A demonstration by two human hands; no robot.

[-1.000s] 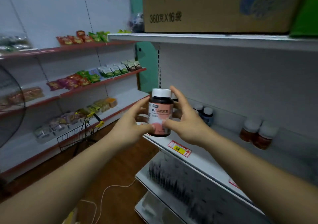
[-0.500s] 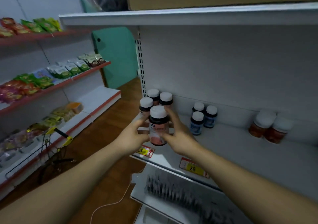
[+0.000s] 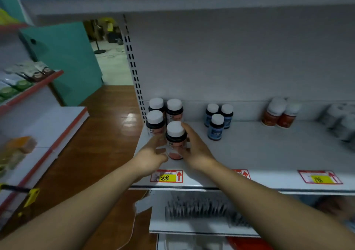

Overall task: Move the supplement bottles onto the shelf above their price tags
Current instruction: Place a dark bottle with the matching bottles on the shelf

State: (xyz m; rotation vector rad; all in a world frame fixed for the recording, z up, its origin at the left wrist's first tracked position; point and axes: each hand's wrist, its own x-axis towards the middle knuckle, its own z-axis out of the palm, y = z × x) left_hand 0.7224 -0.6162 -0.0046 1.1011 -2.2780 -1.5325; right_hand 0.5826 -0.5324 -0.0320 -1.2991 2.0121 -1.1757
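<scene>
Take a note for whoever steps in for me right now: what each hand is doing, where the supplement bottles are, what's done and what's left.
Left hand and right hand: both hold the pink-label bottle by its sides.
Bottle: upright at the front of the shelf, above the 258 price tag; I cannot tell whether it rests fully.
Done: three matching bottles stand behind it; blue bottles and orange bottles stand further right.
Left: let go of this bottle and check it lines up with its tag.
</scene>
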